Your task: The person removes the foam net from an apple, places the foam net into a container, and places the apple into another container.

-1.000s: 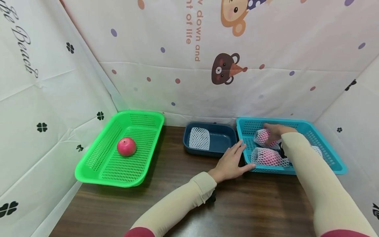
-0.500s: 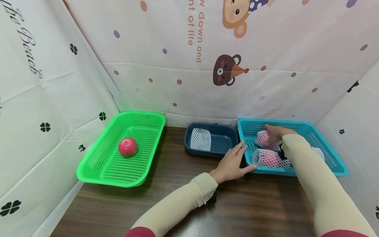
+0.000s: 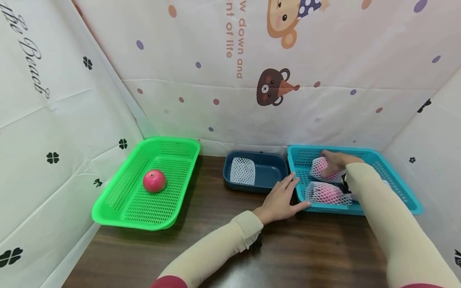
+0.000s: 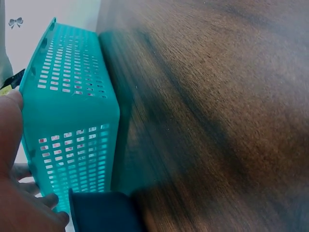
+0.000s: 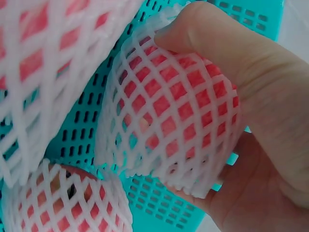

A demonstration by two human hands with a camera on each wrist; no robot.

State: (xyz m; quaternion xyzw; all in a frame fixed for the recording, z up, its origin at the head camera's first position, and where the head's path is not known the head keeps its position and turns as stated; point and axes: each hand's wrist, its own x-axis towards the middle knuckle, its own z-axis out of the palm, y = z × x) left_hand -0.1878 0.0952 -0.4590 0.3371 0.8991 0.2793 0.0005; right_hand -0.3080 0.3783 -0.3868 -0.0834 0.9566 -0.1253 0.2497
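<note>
In the head view, my right hand [image 3: 335, 163] grips a pink fruit in a white foam net [image 3: 318, 168] inside the blue basket [image 3: 399, 188]. The right wrist view shows the thumb over the top of the netted fruit [image 5: 178, 106] and the fingers round its far side. Close by lie another netted fruit [image 3: 327, 193], nearer the front wall, and a third netted fruit [image 5: 67, 200], seen in the right wrist view. My left hand [image 3: 281, 202] rests at the basket's left front corner, fingers spread and straight along the rim.
Beside the blue basket stands a small dark blue tray [image 3: 270, 168] with a flattened white foam net [image 3: 242, 171] in it. At the left, a green basket [image 3: 108, 200] holds one bare pink fruit [image 3: 154, 181]. Printed cloth walls [image 3: 230, 116] close off the table's back and sides.
The camera view shifts slightly. My right forearm turns a little, covering more of the white net at the basket's right. Both hands stay in place, the right one still holding the netted fruit.
</note>
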